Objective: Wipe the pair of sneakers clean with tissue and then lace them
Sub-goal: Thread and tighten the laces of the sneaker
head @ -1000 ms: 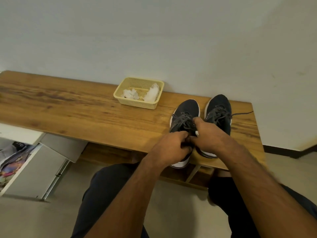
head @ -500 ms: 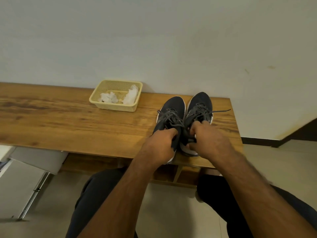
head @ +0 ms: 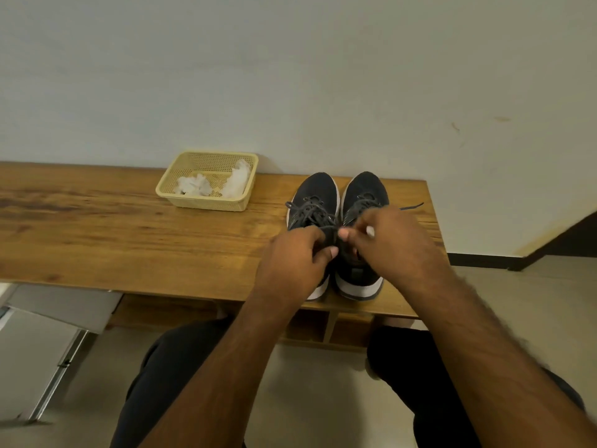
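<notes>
Two dark sneakers with white soles stand side by side, toes to the wall, on the right end of a wooden bench [head: 129, 240]. The left sneaker [head: 315, 197] has grey laces. The right sneaker [head: 366, 192] has one lace end trailing off to the right. My left hand [head: 295, 260] curls over the rear of the left sneaker and pinches its collar. My right hand [head: 394, 240] is over the right sneaker's opening with curled fingers, gripping the shoe; a small white bit shows at its fingers.
A yellow plastic basket [head: 206, 202] with crumpled white tissue [head: 239, 181] sits left of the sneakers by the wall. A grey metal cabinet [head: 42, 347] stands low at the left. My dark-trousered legs are below, over a tiled floor.
The two sneakers have been drawn together and set straight, side by side. Both hands moved from the left sneaker's laces to one shoe each. The camera has swung right.
</notes>
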